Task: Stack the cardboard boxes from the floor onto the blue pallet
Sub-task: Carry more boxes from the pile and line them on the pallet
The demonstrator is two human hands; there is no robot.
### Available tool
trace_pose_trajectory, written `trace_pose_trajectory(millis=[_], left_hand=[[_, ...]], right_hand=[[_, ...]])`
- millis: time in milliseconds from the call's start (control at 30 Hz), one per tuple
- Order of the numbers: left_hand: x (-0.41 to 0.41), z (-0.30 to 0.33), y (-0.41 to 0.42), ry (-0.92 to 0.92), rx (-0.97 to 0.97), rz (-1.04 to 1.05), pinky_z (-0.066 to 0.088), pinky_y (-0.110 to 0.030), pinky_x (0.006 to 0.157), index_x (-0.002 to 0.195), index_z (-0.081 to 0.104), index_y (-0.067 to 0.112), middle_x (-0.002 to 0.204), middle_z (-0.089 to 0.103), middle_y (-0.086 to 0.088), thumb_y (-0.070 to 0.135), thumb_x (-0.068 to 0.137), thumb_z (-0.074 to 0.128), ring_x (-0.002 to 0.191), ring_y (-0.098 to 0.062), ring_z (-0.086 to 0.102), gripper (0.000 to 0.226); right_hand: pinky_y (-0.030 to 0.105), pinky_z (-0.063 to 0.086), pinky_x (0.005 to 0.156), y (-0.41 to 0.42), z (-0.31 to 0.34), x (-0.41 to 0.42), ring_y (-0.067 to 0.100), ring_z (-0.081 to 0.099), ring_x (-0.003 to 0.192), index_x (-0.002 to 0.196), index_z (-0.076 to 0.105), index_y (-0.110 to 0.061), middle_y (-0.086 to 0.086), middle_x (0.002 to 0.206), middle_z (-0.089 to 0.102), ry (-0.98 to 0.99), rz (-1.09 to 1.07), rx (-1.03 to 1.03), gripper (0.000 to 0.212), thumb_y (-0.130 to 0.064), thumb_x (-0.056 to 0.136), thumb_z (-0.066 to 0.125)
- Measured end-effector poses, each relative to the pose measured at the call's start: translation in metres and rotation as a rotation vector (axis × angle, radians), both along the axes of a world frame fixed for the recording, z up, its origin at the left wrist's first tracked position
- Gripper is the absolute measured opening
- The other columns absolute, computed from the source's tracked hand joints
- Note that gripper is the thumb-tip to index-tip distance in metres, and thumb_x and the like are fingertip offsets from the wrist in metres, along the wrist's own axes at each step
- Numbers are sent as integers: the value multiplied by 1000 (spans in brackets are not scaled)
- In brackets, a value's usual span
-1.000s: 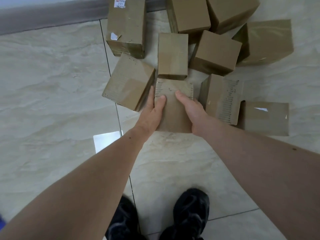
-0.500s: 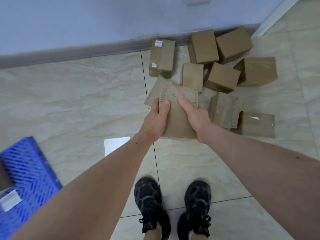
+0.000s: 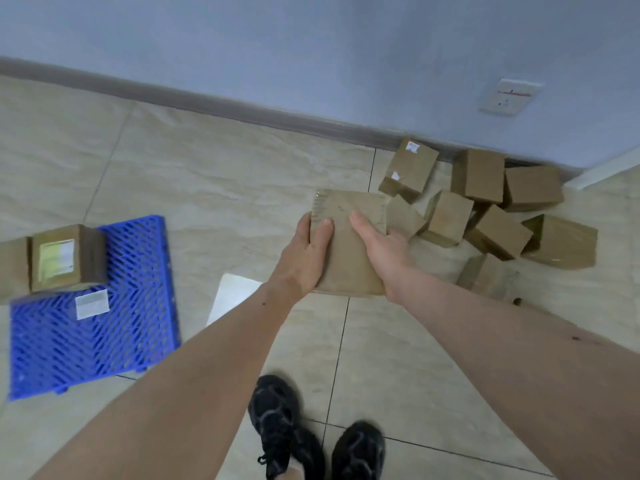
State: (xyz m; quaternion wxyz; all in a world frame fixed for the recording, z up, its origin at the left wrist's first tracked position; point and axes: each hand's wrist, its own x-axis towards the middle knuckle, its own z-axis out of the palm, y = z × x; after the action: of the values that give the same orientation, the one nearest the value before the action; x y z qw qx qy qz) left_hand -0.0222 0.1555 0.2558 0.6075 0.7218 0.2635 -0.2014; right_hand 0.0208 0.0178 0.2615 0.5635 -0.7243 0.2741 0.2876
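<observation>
A brown cardboard box (image 3: 346,251) hangs in the air in front of me, clear of the floor. My left hand (image 3: 304,254) grips its left side and my right hand (image 3: 381,251) grips its right side, thumbs on top. The blue pallet (image 3: 104,334) lies on the floor at the left. On its far left corner stands a box with a yellowish label (image 3: 65,258), and another box (image 3: 12,268) sits beside it at the frame's edge. Several more boxes (image 3: 485,209) lie in a loose heap on the floor at the right, by the wall.
The floor is pale tile. A grey skirting board (image 3: 242,112) runs along the blue wall, which carries a socket (image 3: 509,97). My two black shoes (image 3: 311,441) stand on the tiles below the held box. A white label (image 3: 91,304) lies on the pallet.
Both hands have lifted the box off the floor and carried it left, away from the heap. The view has swung left, bringing the blue pallet and its boxes into sight.
</observation>
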Motion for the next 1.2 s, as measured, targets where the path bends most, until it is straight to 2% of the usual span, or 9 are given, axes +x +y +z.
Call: trace_pose_trajectory(millis=[100,200,267,433,567,700,900,1067,1200], left_hand=[[-20,13,38,-3,3,74,46,-43,103,132,44,43,121,61,11,67,89,36,113,-16,58,50],[-41,22,82,12,25,147,47,-42,102,136,42,38,123,60,8,67,89,37,112,-15,58,55],[-56,25,115,31,43,196,47,-43,102,139,42,34,125,60,4,70,87,37,112,-17,59,63],[-93,25,200,62,112,273,45,-35,87,136,45,29,122,59,0,63,97,37,109,-21,58,52],[-114,23,260,59,149,282,43,-35,90,133,47,24,121,60,-3,59,99,37,110,-23,57,50],[-131,17,317,76,167,279,38,-32,85,131,47,22,117,58,0,56,101,37,106,-20,55,47],[-137,-12,375,134,173,303,40,-34,89,136,46,26,122,57,-1,59,99,34,107,-22,54,50],[-123,-44,409,143,175,333,45,-38,94,136,48,26,122,60,-2,59,100,35,109,-22,57,51],[-119,-74,429,150,216,322,46,-37,96,138,50,22,123,62,-3,60,100,35,112,-23,58,56]], right_hand=[[31,48,84,40,14,-11,10,60,82,77,49,-28,-14,86,57,-22,79,8,40,-60,83,71],[28,51,75,88,22,-25,7,63,81,81,58,-26,-10,90,66,2,157,36,36,-59,84,71],[34,58,84,124,24,-36,15,69,88,86,64,-23,-4,98,72,14,184,46,39,-61,82,72],[43,59,91,213,18,-67,22,73,91,96,71,-18,0,99,75,40,226,34,54,-67,73,75],[44,60,90,278,13,-88,22,74,91,105,71,-16,1,102,76,40,218,51,80,-77,53,73],[44,60,89,335,0,-106,23,72,92,109,66,-14,3,105,73,60,226,38,91,-81,48,71],[44,59,89,397,-35,-102,23,70,92,108,62,-15,2,103,71,54,268,14,66,-68,71,76],[46,58,91,433,-71,-84,23,70,93,104,60,-19,0,102,70,38,315,-16,74,-77,60,73],[41,57,91,456,-99,-79,19,68,91,94,57,-21,-5,95,67,38,312,-35,52,-65,74,76]])
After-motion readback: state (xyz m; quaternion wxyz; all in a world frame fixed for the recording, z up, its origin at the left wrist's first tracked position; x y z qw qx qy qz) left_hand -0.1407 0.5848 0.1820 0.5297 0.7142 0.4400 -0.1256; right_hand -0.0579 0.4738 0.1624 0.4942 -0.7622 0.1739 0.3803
